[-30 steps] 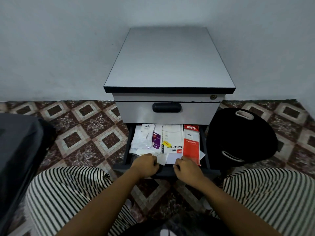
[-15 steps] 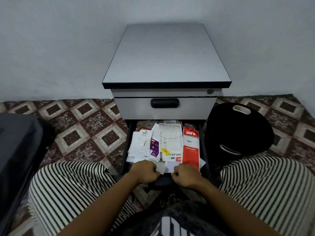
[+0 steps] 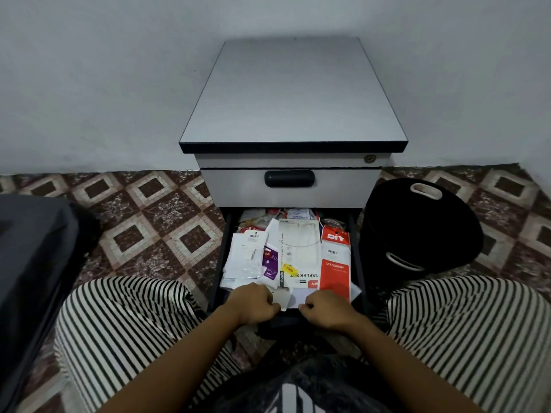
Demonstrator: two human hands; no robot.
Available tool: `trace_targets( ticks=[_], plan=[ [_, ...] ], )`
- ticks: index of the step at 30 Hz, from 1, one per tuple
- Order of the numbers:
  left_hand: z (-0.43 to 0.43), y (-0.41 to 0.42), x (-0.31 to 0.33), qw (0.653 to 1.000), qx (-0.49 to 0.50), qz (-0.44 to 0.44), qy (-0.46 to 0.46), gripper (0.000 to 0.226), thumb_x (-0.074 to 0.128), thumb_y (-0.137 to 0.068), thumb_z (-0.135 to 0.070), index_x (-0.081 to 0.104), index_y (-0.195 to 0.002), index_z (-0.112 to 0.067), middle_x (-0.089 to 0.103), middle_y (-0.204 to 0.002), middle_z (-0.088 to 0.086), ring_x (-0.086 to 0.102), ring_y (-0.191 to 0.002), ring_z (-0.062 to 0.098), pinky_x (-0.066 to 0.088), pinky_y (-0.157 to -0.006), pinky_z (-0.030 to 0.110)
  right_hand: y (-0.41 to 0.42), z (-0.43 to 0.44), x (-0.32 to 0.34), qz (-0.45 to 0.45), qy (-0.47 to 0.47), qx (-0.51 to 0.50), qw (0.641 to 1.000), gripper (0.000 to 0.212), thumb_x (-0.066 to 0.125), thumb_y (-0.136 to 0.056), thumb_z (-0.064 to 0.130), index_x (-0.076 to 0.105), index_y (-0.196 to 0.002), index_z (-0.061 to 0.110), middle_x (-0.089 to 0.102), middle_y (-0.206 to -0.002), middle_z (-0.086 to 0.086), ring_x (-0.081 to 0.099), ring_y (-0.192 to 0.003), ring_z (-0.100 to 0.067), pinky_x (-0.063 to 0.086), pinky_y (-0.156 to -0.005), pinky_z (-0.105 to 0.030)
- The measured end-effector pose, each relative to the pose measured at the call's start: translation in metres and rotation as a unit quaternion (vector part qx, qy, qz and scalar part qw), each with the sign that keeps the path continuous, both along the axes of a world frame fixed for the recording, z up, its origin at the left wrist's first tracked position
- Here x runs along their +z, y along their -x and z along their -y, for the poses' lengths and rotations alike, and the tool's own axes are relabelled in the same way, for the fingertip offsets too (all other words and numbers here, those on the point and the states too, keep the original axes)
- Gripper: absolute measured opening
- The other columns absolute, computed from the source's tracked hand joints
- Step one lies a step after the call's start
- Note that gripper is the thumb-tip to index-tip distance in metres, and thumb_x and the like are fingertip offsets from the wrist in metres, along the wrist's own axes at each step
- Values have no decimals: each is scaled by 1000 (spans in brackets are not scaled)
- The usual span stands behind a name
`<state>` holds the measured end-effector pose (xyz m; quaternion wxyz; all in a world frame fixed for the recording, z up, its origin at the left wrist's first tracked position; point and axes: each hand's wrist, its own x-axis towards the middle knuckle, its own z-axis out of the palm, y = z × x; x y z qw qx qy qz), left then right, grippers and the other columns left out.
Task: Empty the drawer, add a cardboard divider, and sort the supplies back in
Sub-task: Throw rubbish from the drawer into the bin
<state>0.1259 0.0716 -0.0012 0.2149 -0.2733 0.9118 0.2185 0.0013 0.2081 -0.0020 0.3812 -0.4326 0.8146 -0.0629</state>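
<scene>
1. drawer: the lowest one in the cabinet, open, sticking out toward the person, between the two knees. full of loose supplies, packs overlapping in a messy heap.
2. left hand: fingers curled over the drawer's front edge, left of centre, gripping it. knuckles up.
3. right hand: same grip on the front edge, right of centre. the two hands are near each other, not touching.
4. stapler set pack: white, lies flat in the middle of the drawer, print upside down to the camera, yellow sticker on its lower left.
5. red diy stationery pack: just right of the stapler set pack, against the drawer's right wall.
6. white packet: on the left side of the drawer, with a purple card between it and the stapler set pack.
7. white paper slips poke out at the front edge between the hands. items at the drawer's back are too shaded to tell.
8. cabinet: grey top with a black rim, against the white wall. upper drawer closed, black handle, keyhole at top right.
9. black round container: white-edged handle slots, on the floor touching the cabinet's right side.
10. dark grey object: at the left edge, cannot tell what it is.
11. patterned tile floor; striped trousers on both knees.
</scene>
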Motion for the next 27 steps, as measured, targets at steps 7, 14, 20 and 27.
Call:
trace_targets(
  ticks=[7,14,20,27],
  plan=[
    [3,3,-6,989,102,-109,17,36,42,-96,-33,57,-76,-7,57,-82,7,59,-82,25,37,-61,27,17,10,0,-82,142,-240,957,22,48,-93,23,65,-97,11,62,-105,-9,59,-96,-26,49,-75,-30],
    [32,32,-10,937,271,-195,101,43,49,-94,-23,45,-132,-4,39,-134,20,36,-122,37,34,-98,42,33,25,-5,-75,69,-400,911,44,41,-95,19,37,-137,5,39,-132,-22,37,-124,-39,40,-97,-47],
    [43,40,-18,902,411,-133,-13,58,43,-95,-16,15,-144,-2,26,-144,23,26,-133,37,27,-106,44,30,29,-17,-76,19,-421,904,44,40,-95,15,34,-138,4,39,-134,-25,40,-125,-41,37,-101,-48],
    [45,38,-27,895,442,-48,-41,83,61,-87,-41,17,-146,-3,20,-147,20,20,-136,35,25,-110,45,35,36,-24,-91,80,-424,898,62,53,-92,24,25,-144,7,40,-137,-16,36,-128,-34,36,-100,-45]
  ],
)
